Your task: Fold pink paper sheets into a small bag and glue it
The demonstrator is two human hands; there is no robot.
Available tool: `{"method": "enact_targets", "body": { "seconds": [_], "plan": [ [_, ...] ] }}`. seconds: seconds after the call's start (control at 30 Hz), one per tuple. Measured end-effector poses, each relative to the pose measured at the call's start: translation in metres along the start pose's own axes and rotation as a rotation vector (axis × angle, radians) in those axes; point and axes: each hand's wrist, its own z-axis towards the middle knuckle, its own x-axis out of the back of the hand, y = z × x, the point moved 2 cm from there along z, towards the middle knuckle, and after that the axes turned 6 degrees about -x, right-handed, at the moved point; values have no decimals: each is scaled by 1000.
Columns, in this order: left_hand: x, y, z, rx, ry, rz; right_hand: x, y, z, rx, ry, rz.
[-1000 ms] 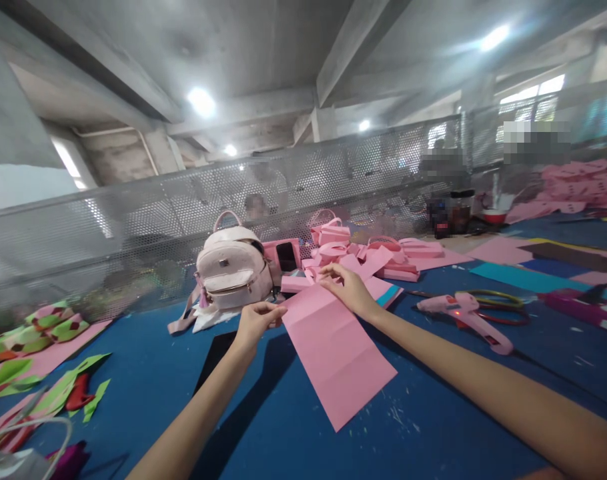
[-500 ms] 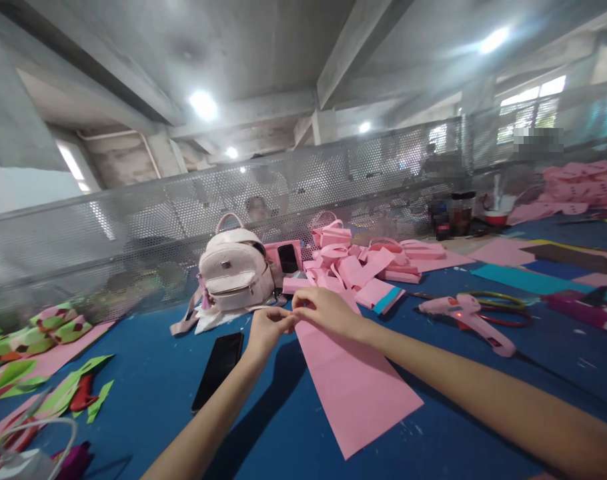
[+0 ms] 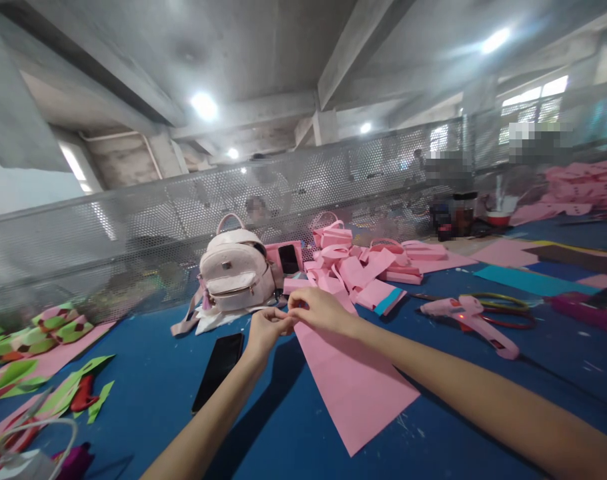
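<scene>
So there's this thin, plain pink sheet right in the middle, slanting from the hands down towards the person's side of the broad blue worktop. Can't tell from here if its near end rests on the surface or hangs just over it. Left hand has its fingertips pinched on the sheet's far left corner, and the right hand is right up against it, fingers curled narrow over that same end.

Just beside the left forearm lies a flat black phone. Beyond the hands there's a folded pink piece with a bright blue band, then a messy heap of pink strips and loops, with a pale pink backpack to the left of that. Over right, a light pink glue gun lies on its side, little red light glowing. Behind everything runs a grey perforated metal screen.
</scene>
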Motion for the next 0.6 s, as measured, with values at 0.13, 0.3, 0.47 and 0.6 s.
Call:
{"method": "enact_targets", "body": {
  "seconds": [0.13, 0.3, 0.47, 0.6],
  "plan": [
    [-2, -1, 1, -12, -1, -13, 1, -1, 0, 2, 18, -12],
    [-4, -1, -1, -57, 0, -16, 3, 0, -1, 17, 13, -29],
    [-6, -4, -2, -74, 8, -32, 0, 1, -2, 39, -2, -21],
    [-7, -8, -1, -43, -3, -51, -2, 3, -2, 30, 29, -16]
  ]
}}
